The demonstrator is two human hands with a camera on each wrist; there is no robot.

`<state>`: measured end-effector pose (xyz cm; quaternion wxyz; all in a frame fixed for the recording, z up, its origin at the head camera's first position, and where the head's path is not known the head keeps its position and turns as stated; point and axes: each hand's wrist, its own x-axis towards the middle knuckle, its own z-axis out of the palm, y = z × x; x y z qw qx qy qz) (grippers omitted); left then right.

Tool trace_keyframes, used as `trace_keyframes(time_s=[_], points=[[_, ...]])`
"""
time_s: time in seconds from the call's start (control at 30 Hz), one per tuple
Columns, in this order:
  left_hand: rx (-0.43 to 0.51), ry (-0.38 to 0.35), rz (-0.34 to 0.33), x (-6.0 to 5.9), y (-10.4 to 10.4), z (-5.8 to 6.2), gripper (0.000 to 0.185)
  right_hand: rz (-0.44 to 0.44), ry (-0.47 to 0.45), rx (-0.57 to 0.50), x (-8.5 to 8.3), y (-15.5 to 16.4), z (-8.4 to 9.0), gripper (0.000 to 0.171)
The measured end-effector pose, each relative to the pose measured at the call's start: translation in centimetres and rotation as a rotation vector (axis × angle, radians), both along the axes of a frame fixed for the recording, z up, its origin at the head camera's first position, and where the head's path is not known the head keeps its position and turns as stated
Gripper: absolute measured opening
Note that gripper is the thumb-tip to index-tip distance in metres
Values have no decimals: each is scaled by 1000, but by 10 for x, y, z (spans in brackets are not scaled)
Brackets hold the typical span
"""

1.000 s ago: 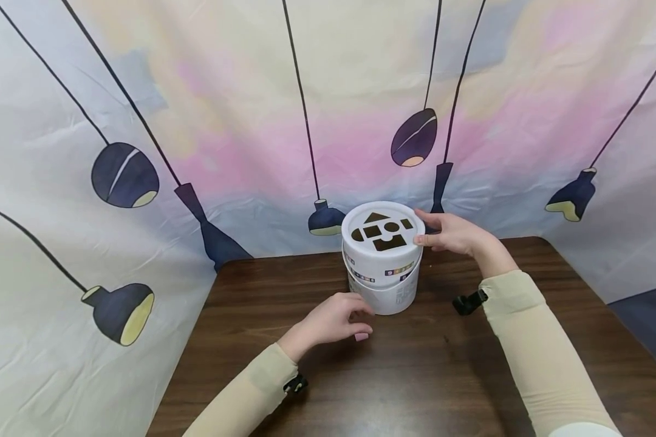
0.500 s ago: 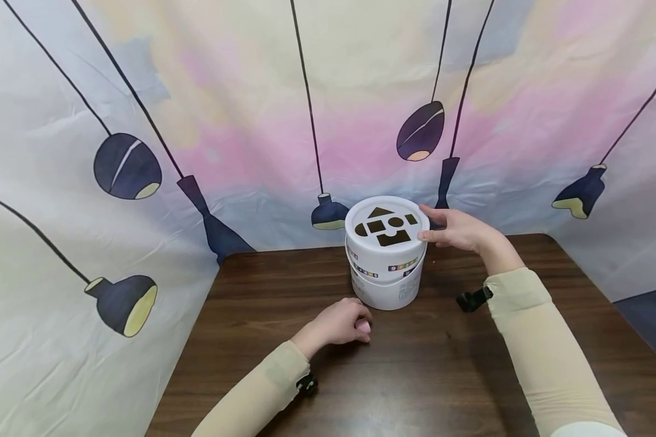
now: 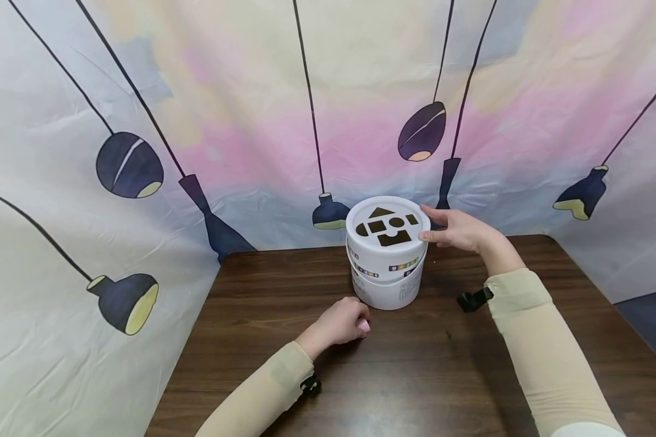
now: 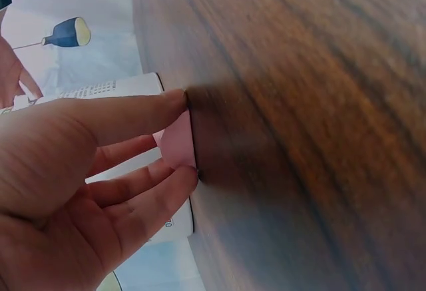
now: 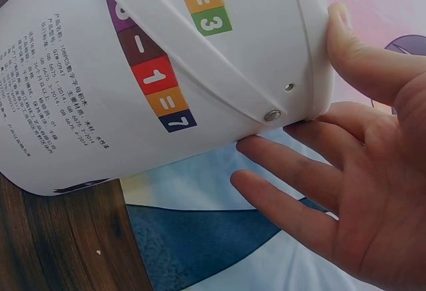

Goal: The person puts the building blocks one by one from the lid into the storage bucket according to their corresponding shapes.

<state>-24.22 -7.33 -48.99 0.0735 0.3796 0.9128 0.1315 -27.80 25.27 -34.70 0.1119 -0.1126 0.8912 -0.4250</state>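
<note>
A white lidded bucket (image 3: 388,264) stands upright on the table; dark openings of different shapes, among them a triangle and a circle, pierce its lid (image 3: 415,233). In front of it my left hand (image 3: 339,321) pinches a small pink block (image 4: 178,141) between thumb and fingertips, down at the tabletop. Fingers cover much of the block, so its full shape is hidden. My right hand (image 3: 461,232) rests against the bucket's right side near the lid rim, thumb and fingers spread and fairly straight. Coloured number strips and a wire-like white handle (image 5: 193,51) show on the bucket's side.
The dark wood table (image 3: 448,364) ends at a back edge just behind the bucket. A cloth backdrop (image 3: 240,121) printed with hanging lamps rises behind it. Each wrist carries a small black camera mount (image 3: 474,299).
My left hand has closed its fingers on the pink block, which lay by its fingertips a second ago. My right hand keeps its place on the bucket. The view has shifted slightly.
</note>
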Motion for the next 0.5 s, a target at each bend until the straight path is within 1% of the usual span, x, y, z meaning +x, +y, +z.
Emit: trace_keyframes(time_s=[0.13, 0.3, 0.5], points=[[8, -14, 5, 0, -1, 1, 13, 0, 8, 9, 1, -1, 1, 90], [28, -23, 2, 0, -4, 1, 15, 0, 4, 9, 1, -1, 2, 90], [65, -26, -1, -1, -7, -1, 17, 0, 0, 14, 2, -1, 2, 92]])
